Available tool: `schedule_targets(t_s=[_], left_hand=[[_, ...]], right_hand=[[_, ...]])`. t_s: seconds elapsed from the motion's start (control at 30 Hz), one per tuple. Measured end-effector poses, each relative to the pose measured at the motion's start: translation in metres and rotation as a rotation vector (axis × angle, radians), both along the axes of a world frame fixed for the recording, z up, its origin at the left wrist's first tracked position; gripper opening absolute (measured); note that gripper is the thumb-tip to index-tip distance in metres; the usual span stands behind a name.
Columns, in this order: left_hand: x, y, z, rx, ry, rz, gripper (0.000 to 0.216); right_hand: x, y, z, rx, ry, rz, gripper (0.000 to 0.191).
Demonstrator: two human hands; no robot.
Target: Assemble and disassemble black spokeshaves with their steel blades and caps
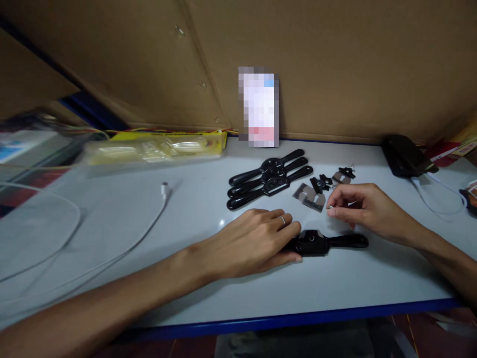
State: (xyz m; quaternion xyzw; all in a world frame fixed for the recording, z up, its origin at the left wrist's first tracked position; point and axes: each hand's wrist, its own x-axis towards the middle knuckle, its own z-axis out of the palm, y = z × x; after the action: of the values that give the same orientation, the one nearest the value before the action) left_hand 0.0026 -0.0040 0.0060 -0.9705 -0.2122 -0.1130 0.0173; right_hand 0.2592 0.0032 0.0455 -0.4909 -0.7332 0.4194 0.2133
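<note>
Black two-handled tool (324, 242), lying on the table (179, 219) near its front edge. I judge it stiff, fairly heavy metal with a smooth, slightly slippery coat, best gripped by either slim handle. My left hand (257, 243) rests flat over its left handle, fingers extended. My right hand (363, 206), just behind the free right handle and clear of it, pinches a small metal piece (331, 208) between thumb and forefinger. Three like tools (270, 180) and flat metal plates (311, 197) lie beyond.

At centre frame, my left hand (257, 243) is lying flat over one end of a black handled tool (328, 242). Just right, my right hand (359, 206) is pinching a small silver part (330, 209).
</note>
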Motion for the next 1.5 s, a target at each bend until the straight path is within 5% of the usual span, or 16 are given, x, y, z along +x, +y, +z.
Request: schedule_targets(t_s=[0.13,0.4,0.6,1.03,1.37,1.5], left_hand=[[0.0,0.001,-0.001,0.016,-0.013,-0.018,0.044],[0.0,0.001,-0.002,0.029,-0.022,-0.02,0.047],[0.0,0.002,-0.003,0.031,-0.04,-0.024,0.048],[0.0,0.001,-0.003,0.019,-0.022,-0.014,0.046],[0.0,0.002,-0.005,0.027,-0.058,-0.006,0.055],[0.001,0.002,-0.004,0.006,-0.041,0.007,0.057]], right_hand=[[-0.008,-0.006,-0.002,-0.169,0.108,-0.025,0.021],[-0.009,-0.005,-0.011,-0.25,0.299,-0.028,0.022],[-0.012,-0.009,-0.01,-0.184,0.256,-0.098,0.021],[-0.014,-0.019,-0.019,-0.042,0.14,0.015,0.011],[-0.024,-0.026,-0.024,0.399,0.013,0.101,0.015],[-0.028,-0.028,-0.027,0.461,-0.009,0.136,0.016]])
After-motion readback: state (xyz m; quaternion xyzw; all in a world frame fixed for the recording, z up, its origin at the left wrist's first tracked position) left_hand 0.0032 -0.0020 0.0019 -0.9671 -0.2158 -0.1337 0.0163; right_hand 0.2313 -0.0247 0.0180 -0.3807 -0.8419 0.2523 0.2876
